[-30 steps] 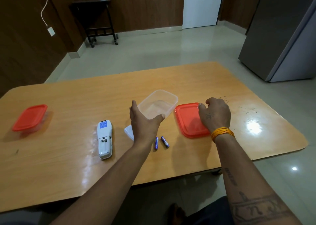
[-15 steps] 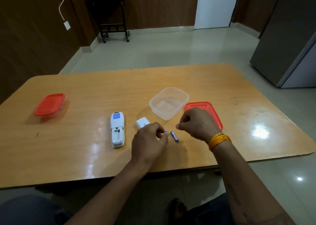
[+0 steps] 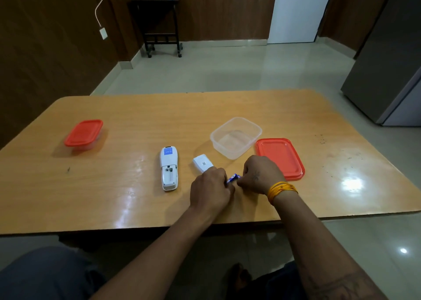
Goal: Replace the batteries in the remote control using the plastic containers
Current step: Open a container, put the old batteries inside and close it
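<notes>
1. We're working with both hands close together over the table [image 3: 136,117], near its front edge.
2. Left hand [image 3: 210,189] is curling its fingers, knuckles up; what it's gripping is hidden under it, so we can't tell.
3. Right hand [image 3: 259,174] is also curling, fingertips pointing toward the left hand; a yellow band [image 3: 281,189] is sitting on its wrist.
4. A blue battery [image 3: 232,178] is showing in the gap between the hands, touching both. We can't tell which hand is actually pinching it.
5. Remote [image 3: 169,168] is lying back-up to the left of the left hand, battery bay open.
6. Its cover [image 3: 202,162] is lying just beyond the left hand, partly hidden by the knuckles.
7. Open tub [image 3: 235,137] is sitting beyond both hands; its red lid [image 3: 280,158] is lying just right of the right hand.
8. Closed box [image 3: 83,133] with a red lid is sitting far left, well apart from the hands.
</notes>
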